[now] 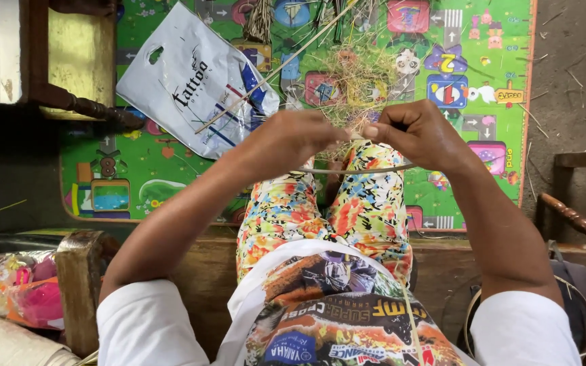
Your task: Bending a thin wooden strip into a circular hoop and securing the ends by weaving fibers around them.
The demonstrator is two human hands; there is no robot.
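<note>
I'm seeing the left hand [291, 139] and right hand [415, 132] pinching a thin grass strip [357, 169]; it's running between both grips, above the knees.

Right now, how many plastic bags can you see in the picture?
2. A white plastic carrier bag lies on the green play mat, beyond the left hand. A clear plastic bag with pink contents sits at lower left. Others may be hidden.

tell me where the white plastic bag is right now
In the head view, the white plastic bag lies upper left on the green play mat, just beyond the left hand and beside the dark wooden chair leg.
</note>
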